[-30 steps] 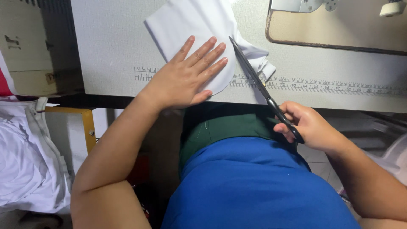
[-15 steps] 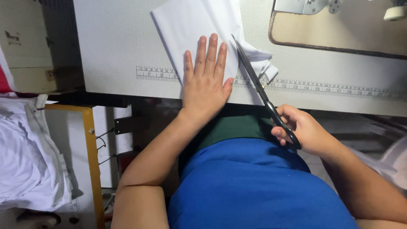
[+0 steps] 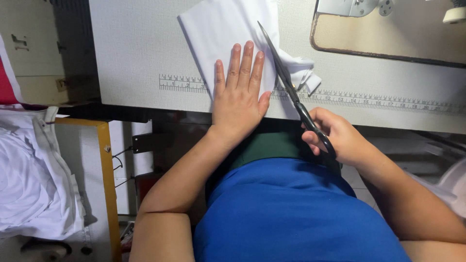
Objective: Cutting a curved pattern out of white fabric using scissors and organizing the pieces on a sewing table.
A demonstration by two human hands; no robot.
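On the worktop point(image 3: 141, 58) lies a folded white cloth point(image 3: 228, 29), top edge cut off. The left hand point(image 3: 238, 99) presses flat on it, fingers together toward 12 o'clock. At 3 o'clock, the right hand point(image 3: 335, 136) is clamped on scissors point(image 3: 291, 90); their lower handle is hidden.

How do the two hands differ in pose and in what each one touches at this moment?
The left hand lies flat, palm down, fingers stretched out on the white fabric; the right hand is curled around the handles of the scissors. The left hand rests on the table, while the right hand sits just off its near edge. Both are bare and work on the same fabric piece, along whose right edge the scissor blades lie.
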